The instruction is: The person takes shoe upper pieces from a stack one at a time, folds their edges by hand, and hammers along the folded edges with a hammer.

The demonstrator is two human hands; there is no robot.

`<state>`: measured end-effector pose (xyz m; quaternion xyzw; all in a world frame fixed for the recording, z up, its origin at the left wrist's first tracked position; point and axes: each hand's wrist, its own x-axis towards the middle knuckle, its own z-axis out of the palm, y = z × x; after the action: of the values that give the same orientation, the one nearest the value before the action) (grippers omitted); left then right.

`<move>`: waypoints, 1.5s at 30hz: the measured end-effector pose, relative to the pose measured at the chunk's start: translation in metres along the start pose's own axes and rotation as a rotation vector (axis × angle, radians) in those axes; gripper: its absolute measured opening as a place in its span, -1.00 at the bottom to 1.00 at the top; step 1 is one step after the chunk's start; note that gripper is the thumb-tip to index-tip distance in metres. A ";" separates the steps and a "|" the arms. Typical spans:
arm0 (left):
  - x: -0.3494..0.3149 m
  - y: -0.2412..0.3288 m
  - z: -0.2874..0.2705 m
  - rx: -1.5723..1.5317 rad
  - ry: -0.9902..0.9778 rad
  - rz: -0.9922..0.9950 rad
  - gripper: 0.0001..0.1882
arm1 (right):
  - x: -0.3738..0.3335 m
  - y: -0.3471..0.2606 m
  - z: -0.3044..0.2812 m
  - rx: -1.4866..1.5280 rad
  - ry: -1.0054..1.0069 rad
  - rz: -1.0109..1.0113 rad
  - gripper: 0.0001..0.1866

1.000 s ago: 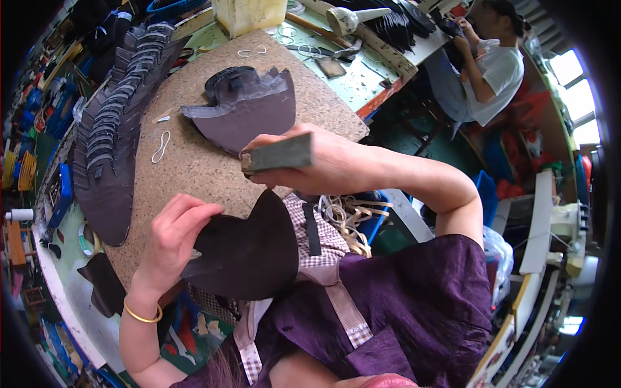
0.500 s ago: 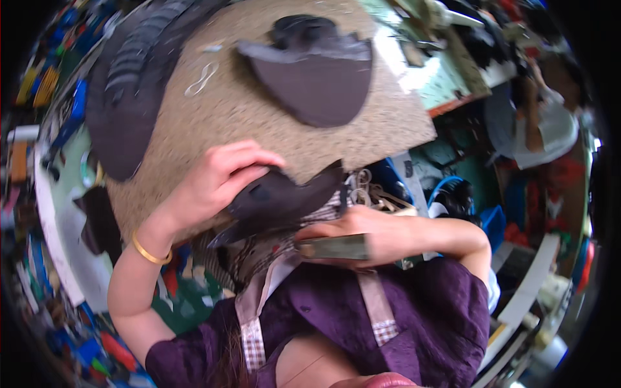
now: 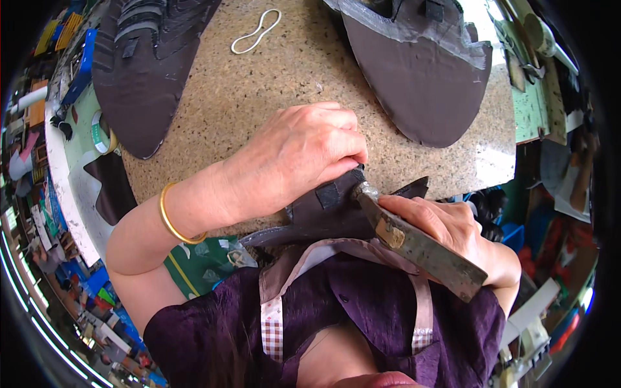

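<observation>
Slab (image 3: pixel 220 110): speckled tan stone, fills most of the work area in front of the person.
Purple top (image 3: pixel 362 301): worn under an apron with checked strap ends.
Left stack (image 3: pixel 145 97): dark brown pieces, overlapping, rounded end toward the person; upper part cut by the frame.
Right stack (image 3: pixel 420 90): dark brown, grey band across it, rounded end toward the person; on the slab, top cut off.
Held piece (image 3: pixel 323 218): dark brown, at the slab's near edge, just in front of the apron; partly hidden by both hands and the tool.
Left hand (image 3: pixel 310 142): thumb and fingers nearly closed, pinching the held piece's upper edge.
Right hand (image 3: pixel 449 226): closed round the tool; far side of the grip hidden.
Tool (image 3: pixel 433 252): grey bar, tan worn patch, slanted; narrow end at the held piece near the left fingertips, contact unclear.
Tape roll (image 3: pixel 99 132): green and white, left of the slab.
White loop (image 3: pixel 261 29): on the slab between the stacks.
Bangle (image 3: pixel 166 216): gold, left wrist.
Tab (image 3: pixel 328 194): black, squarish, on the held piece.
</observation>
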<state>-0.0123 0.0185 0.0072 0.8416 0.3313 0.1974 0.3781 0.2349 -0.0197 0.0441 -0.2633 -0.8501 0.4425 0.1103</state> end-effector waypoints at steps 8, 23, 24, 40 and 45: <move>-0.002 -0.021 0.001 0.057 0.064 0.238 -0.86 | 0.006 -0.001 -0.002 0.053 0.174 0.129 -0.52; -0.021 -0.028 0.010 0.006 0.205 0.207 -0.75 | 0.030 -0.008 -0.008 -0.242 0.074 0.153 -0.56; -0.020 -0.027 0.012 0.000 0.209 0.213 -0.75 | 0.028 -0.008 -0.011 -0.248 0.072 0.160 -0.56; -0.033 -0.012 0.026 0.280 0.457 0.095 -0.72 | 0.044 -0.018 -0.020 -0.254 -0.032 0.203 -0.57; -0.047 -0.014 0.026 0.188 0.431 0.059 -0.72 | 0.047 -0.015 -0.020 -0.264 -0.032 0.196 -0.57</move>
<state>-0.0357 -0.0210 -0.0235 0.8208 0.3966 0.3517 0.2125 0.1988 0.0129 0.0653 -0.3503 -0.8727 0.3397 0.0174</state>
